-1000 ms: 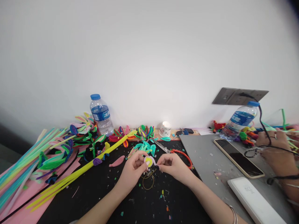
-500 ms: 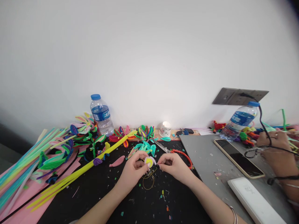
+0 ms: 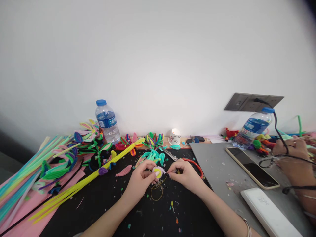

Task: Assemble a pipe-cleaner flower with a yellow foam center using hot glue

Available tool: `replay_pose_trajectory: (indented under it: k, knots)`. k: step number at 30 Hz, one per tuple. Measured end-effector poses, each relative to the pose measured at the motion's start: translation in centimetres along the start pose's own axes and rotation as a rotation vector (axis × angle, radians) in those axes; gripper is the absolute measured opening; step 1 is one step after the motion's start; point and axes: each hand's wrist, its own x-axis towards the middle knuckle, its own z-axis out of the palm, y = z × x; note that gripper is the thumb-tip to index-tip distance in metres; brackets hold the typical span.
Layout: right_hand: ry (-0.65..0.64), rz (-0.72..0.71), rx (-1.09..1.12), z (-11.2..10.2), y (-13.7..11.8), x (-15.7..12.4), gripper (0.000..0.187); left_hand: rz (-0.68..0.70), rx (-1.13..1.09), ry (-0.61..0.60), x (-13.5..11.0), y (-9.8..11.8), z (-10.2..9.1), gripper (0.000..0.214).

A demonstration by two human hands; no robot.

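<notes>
My left hand point(image 3: 140, 179) pinches a small round coil of pipe cleaner point(image 3: 158, 171), yellow inside and pale pink outside, just above the black table mat point(image 3: 103, 210). My right hand point(image 3: 184, 174) is closed on the coil's right side, its fingertips on a dark end of the piece. Thin wire loops point(image 3: 156, 190) lie on the mat directly under the coil. Teal pipe-cleaner loops point(image 3: 153, 154) lie just beyond my hands.
Bundles of long pipe cleaners point(image 3: 29, 171) and finished flowers fill the left. Two water bottles point(image 3: 106, 120) point(image 3: 252, 127), a lit candle cup point(image 3: 174, 136), red-handled pliers point(image 3: 195, 163), a phone point(image 3: 251, 166) and a white power bank point(image 3: 269, 212) are about. Another person's hand point(image 3: 293, 158) works at right.
My two hands stayed together on the coil, turning it slightly; the coil sits a little lower. The other person's hand at right shifted a bit.
</notes>
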Motion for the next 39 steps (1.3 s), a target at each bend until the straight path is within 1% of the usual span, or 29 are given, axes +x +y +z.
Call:
replay_pose_trajectory:
  k: [3,6,15,28,32,34,36,39]
  knots:
    - [0.084,0.003,-0.022,-0.20,0.34,0.07,0.006,0.002,-0.023,0.038,0.00,0.12,0.07,0.032]
    - [0.121,0.019,-0.013,-0.33,0.64,0.11,0.005,0.011,-0.034,0.070,-0.04,0.35,0.17,0.034]
    - [0.134,-0.001,0.006,-0.56,0.01,-0.06,0.010,-0.002,-0.050,0.085,-0.01,0.70,0.14,0.033]
    - [0.162,-0.045,0.022,-0.47,0.44,0.14,0.011,0.009,-0.077,0.111,0.01,0.48,0.07,0.028]
    - [0.159,-0.027,0.038,-0.35,0.44,0.17,0.009,0.009,-0.078,0.113,0.01,0.61,0.07,0.028]
    - [0.160,-0.002,0.068,-0.36,0.45,0.26,0.008,0.005,-0.082,0.118,0.01,0.74,0.09,0.029]
    - [0.148,0.034,0.143,-0.45,0.47,0.36,0.007,-0.003,-0.085,0.132,0.02,0.86,0.10,0.031]
    - [0.134,0.097,0.352,-0.71,0.61,0.50,0.007,-0.015,-0.089,0.151,0.06,0.95,0.04,0.032]
